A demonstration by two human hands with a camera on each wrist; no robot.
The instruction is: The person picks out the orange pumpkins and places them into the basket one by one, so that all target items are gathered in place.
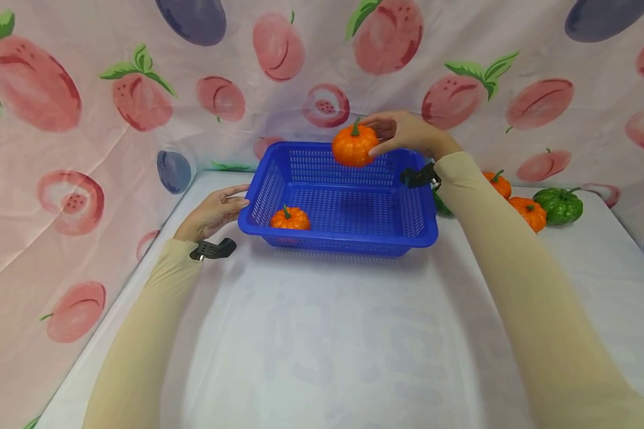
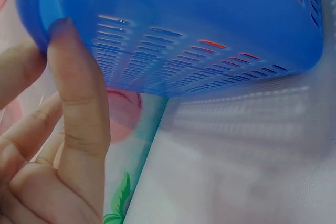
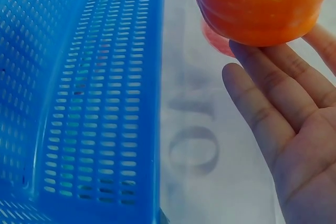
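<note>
Head view: gripping an orange pumpkin (image 1: 354,147) in the right hand (image 1: 408,134), stem up, raised near the back rim of a blue basket (image 1: 343,239). Touching the basket's left rim with the left hand (image 1: 214,213), fingers loosely extended, not clenched. Inside, front left corner: a second pumpkin (image 1: 291,219). On the bench (image 1: 333,333), past the right sleeve (image 1: 504,268): a third pumpkin (image 1: 498,186), a fourth pumpkin (image 1: 530,213), both orange, plus a green pumpkin (image 1: 560,207). Behind: fruit-print cloth (image 1: 220,65).

Left wrist view: resting thumb tip against the rim, index finger just beside. Orange showing through slots.

Right wrist view: holding the pumpkin with fingertips underneath, outermost finger free. Basket wall at left, apart from the pumpkin.
</note>
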